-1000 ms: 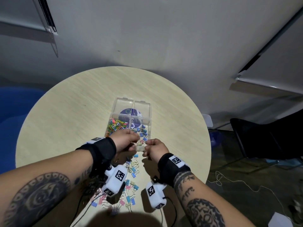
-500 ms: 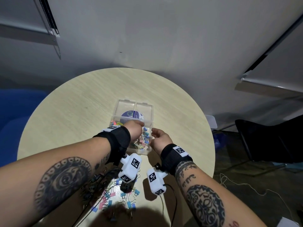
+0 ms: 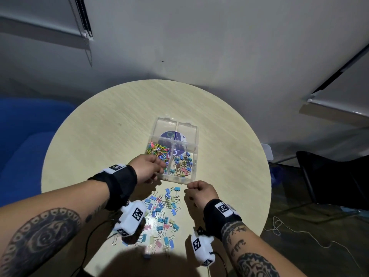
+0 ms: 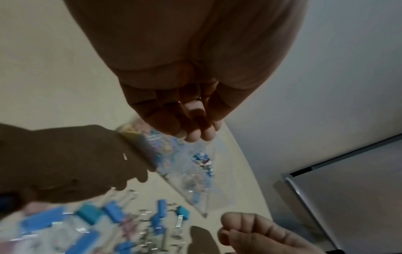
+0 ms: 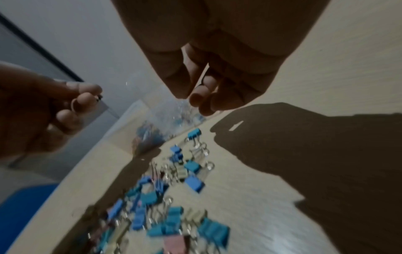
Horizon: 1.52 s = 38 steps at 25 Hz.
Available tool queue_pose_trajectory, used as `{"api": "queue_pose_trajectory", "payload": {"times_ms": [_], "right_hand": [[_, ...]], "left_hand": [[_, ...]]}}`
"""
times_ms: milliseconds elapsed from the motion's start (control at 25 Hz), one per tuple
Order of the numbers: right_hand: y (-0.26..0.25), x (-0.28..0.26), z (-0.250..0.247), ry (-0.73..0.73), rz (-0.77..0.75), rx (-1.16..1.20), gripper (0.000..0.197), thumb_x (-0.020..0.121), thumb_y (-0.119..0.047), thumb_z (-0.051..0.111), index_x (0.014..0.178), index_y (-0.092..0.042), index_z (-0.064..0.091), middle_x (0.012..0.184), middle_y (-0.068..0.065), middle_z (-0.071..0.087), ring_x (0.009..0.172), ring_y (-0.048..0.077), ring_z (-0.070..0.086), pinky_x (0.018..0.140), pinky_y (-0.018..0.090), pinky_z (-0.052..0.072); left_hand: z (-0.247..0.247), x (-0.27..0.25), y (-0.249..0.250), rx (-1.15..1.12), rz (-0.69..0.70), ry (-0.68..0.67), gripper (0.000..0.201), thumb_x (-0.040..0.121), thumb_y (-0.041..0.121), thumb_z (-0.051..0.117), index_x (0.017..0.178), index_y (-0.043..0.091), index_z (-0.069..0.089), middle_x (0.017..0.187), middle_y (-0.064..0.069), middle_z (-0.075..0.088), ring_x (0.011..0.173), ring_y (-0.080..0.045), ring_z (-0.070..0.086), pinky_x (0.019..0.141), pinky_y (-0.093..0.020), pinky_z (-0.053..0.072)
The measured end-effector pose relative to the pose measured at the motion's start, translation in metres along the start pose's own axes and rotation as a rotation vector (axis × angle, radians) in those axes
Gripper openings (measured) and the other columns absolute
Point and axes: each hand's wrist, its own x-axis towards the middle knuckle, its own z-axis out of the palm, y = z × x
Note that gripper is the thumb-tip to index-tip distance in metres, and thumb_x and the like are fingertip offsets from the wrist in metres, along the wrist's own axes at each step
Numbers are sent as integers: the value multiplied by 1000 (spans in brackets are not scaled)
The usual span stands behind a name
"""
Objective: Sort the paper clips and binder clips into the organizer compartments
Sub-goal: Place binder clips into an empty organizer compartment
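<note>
A clear plastic organizer [image 3: 192, 134] is set open on a round, pale wood-grain table [image 3: 95, 136], slightly right of centre, its lid laid flat on the far side with a dark round label visible through it. The near left compartment is filled with multicoloured paper clips [image 3: 157, 151]; the near right compartment is loaded with small binder clips [image 3: 182, 165] in blue, pink, yellow and green. A loose heap of binder clips [image 3: 159, 214], mostly blue and pink with wire handles, is spread on the table just near of the organizer, between the two forearms. The left hand [image 3: 146, 168] is held over the organizer's near left corner, fingers curled and bunched together above the paper-clip side; whether anything is pinched there cannot be told, the left wrist view being blurred. The right hand [image 3: 200, 191] is positioned just near of the organizer's near right corner, over the far edge of the loose heap, its fingers curled in toward the thumb; no item is discernible between them in the right wrist view, so its contents cannot be told. Black wrist straps carrying white marker-tagged camera units are worn on both forearms. A blue seat [image 3: 22, 140] is placed left of the table, and a black chair [image 3: 329, 176] to its right.
</note>
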Motion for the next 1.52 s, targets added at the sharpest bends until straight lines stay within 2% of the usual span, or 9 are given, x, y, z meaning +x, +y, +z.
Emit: {"api": "queue_pose_trajectory", "payload": {"times_ms": [120,200,320,520,680,840,1160,1360,1520], "right_hand": [[9,-5,22,-36,-13,-277,15,87,-19,59,94,-24,72,94,-5,74,84,18,70,71,21,56],[8,-4,37,-102,-102,-473,22,87,-18,58,101,-25,73,106,-5,71,92,15,66,81,21,51],[1,-3,60,-124,-266,-644,25,86,-18,62,109,-23,72,114,-1,66,96,16,62,82,20,45],[-4,3,90,-124,-361,-885,20,94,-27,61,109,-15,68,112,7,65,107,27,60,85,26,44],[-7,1,93,-112,-288,-788,10,92,-26,63,92,-21,71,91,3,74,88,24,67,77,26,51],[-14,-19,95,-171,-126,-276,10,88,-19,69,79,-15,69,65,3,72,54,22,63,54,34,56],[-12,-39,76,-209,98,333,13,92,2,55,82,-5,52,74,18,68,54,23,58,50,27,49],[-3,-37,64,-156,185,305,23,97,1,34,89,-7,54,61,6,52,43,17,44,39,19,31],[-5,-51,70,-258,42,-39,12,93,-11,55,83,-11,62,55,1,57,43,16,46,43,19,36]], "left_hand": [[-23,-14,-40,155,-13,97,15,92,7,56,91,14,69,79,-2,74,52,-11,57,46,-16,42],[-41,-24,-66,317,-42,134,14,87,12,58,86,21,70,83,5,75,63,-11,65,56,-17,49],[-65,-37,-99,625,-113,104,22,84,16,52,87,30,70,92,14,71,87,-10,64,70,-20,44],[-82,-56,-134,649,-120,98,22,76,14,56,86,31,66,88,14,68,85,-6,61,73,-20,49],[-77,-57,-146,662,-49,83,20,79,23,63,97,33,66,90,14,60,84,-7,58,72,-21,46],[-67,-50,-158,753,41,30,36,90,36,61,125,29,63,118,5,56,110,-14,57,88,-22,42],[-46,-32,-149,851,136,24,28,91,41,61,117,31,66,111,5,56,108,-17,56,90,-28,45],[-48,-29,-135,781,144,40,20,92,44,59,96,28,71,94,9,64,93,-15,61,80,-27,48],[-47,-35,-126,338,-8,185,16,87,30,68,80,16,67,75,0,71,67,-17,63,61,-24,47]]}}
